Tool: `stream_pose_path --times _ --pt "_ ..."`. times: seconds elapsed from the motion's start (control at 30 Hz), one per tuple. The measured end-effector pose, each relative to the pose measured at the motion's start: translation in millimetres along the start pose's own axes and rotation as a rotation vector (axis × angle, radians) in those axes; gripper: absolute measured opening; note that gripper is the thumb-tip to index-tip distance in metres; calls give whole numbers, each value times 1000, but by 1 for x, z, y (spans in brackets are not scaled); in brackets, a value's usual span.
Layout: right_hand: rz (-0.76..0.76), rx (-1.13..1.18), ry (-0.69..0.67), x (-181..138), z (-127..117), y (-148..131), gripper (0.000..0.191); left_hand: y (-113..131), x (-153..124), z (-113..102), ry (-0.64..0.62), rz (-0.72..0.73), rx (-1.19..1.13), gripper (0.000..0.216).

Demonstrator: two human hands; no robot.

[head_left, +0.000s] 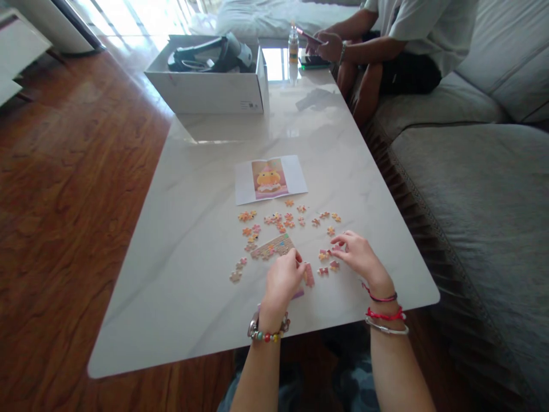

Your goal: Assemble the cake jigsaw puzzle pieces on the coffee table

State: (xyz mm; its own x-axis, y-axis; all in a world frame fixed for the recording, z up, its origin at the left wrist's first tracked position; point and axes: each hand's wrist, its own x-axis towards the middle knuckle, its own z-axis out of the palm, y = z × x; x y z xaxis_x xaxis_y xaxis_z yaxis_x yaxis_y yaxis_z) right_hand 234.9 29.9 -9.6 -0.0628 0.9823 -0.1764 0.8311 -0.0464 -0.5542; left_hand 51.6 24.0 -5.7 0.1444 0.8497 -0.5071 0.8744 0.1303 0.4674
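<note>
My left hand [283, 280] is closed over the near middle of the table, its fingers curled together. Anything between its fingertips is hidden. Under and beyond it lies a partly assembled jigsaw section [272, 247], and a joined pink strip [309, 275] is just right of its fingers. A purple-edged part [298, 293] shows beside the wrist. My right hand [361, 257] has thumb and fingers pinched on a small reddish puzzle piece [337, 248]. Close to it lie a yellowish piece [323, 255] and other loose pieces [334, 265].
Loose puzzle pieces [288, 220] are scattered beyond my hands. A reference picture sheet [294, 171] lies past them on the white table [180, 240]. Farther back stand a white box [214, 91] holding dark gear and a bottle [293, 46]. A person [398, 51] sits right, holding a phone.
</note>
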Motion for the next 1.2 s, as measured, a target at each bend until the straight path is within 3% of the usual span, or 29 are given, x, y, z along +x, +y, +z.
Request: stream_pose_path --times 0.27,0.53,0.73,0.83,0.97,1.2 --pt "-63 -74 -86 6 16 -16 8 -3 -4 2 -17 44 1 11" --pt "-52 288 -134 4 5 -26 8 -3 -6 -4 -35 49 10 16" --pt "110 461 -65 3 -6 -6 20 -6 -3 -3 12 81 15 19" --pt "78 373 -84 6 0 -11 15 -4 -1 0 12 86 30 19" --pt "-20 107 -8 11 10 -20 11 -2 1 4 21 85 55 16" --pt "-69 50 -83 7 5 3 13 -5 0 -2 -30 74 25 16"
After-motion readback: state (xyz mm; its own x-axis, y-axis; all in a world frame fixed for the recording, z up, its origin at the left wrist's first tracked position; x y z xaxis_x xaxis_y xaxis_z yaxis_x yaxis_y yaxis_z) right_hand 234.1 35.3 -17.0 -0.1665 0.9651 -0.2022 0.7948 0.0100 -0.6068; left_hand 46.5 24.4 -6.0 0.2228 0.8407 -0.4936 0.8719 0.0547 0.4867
